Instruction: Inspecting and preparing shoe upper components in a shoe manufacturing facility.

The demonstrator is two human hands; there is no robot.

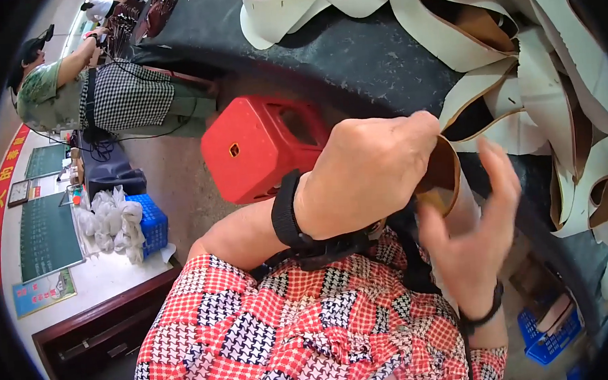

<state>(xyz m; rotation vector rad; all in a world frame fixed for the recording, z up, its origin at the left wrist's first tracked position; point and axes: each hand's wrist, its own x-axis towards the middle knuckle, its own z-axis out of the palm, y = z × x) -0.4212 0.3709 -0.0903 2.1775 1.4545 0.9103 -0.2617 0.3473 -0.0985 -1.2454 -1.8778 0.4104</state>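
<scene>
A curled piece of leather-like material [445,171], pale outside and brown inside, stands in front of my chest. My left hand [369,172] is closed at its upper left edge, back of the hand toward me; its fingertips are mostly hidden. On the other side, my right hand [475,228] has its thumb and fingers spread apart around the piece, slightly blurred. Whether the right thumb touches the material I cannot tell. Many similar pale pieces with brown inner sides [545,88] lie looped over one another on the dark table at the right.
A red plastic stool [242,152] stands left of my hands, beside the dark table [338,62]. A blue basket [551,335] is on the floor at lower right. At left are a white desk [108,285] with plastic bags [113,219] and a person [103,98] in a checkered apron.
</scene>
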